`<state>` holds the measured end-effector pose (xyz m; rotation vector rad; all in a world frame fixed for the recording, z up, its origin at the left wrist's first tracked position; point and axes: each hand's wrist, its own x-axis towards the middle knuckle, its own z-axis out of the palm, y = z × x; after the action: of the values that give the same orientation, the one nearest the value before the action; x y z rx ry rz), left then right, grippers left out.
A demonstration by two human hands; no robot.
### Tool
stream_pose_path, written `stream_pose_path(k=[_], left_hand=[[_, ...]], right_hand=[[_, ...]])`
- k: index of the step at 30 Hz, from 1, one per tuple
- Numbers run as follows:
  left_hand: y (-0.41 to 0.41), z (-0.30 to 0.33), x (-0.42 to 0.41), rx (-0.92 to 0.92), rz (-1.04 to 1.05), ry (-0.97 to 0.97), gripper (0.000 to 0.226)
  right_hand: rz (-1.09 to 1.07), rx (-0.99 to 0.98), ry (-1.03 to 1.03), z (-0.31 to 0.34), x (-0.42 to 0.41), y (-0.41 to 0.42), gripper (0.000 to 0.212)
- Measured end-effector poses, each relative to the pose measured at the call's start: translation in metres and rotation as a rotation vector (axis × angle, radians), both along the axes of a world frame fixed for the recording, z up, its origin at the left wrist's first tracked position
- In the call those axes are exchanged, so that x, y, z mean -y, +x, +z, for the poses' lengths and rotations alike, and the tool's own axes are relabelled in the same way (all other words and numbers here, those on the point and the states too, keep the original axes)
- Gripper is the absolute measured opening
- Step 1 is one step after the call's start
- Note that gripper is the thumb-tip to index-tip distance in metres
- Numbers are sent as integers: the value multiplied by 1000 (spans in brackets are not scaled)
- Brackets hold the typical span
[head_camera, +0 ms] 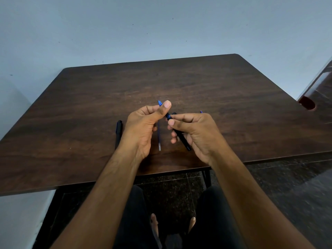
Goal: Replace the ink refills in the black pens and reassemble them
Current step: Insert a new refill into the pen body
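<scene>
Table (215, 83) dark wood-grain, matt, pen barrel (181, 139) black matt plastic, refill (159, 135) blue translucent plastic

— Which colours are seen on the table (233, 97)?
— A dark brown wood grain is shown on it. A black pen barrel (181, 139) is seen, with a blue refill (168, 115) emerging. A second blue refill (159, 135) has a clear, colourless end.
— And elsewhere?
— Another black pen (118, 132) is seen. The wall (161, 24) is painted pale blue-grey, the floor (287, 186) possibly dark speckled stone.
</scene>
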<state>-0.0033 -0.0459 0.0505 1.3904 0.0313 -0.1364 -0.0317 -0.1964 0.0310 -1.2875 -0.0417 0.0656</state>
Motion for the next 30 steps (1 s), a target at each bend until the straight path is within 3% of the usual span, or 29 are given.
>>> stream_pose_path(k=[6,10,16,30], left_hand=[[-3,4,-6,16,-182,-2,27],[-2,5,-4,45,-73,-14,21],[6,2,-3,44,41,-20,45],[13,6,7,27,102,2,24]], right_hand=[[-28,-10,9,2,4,0,13],[-24,-14,23,2,1,1,13],[-4,-12,24,1,0,1,13],[-71,-76,-3,0,17,-5,15]])
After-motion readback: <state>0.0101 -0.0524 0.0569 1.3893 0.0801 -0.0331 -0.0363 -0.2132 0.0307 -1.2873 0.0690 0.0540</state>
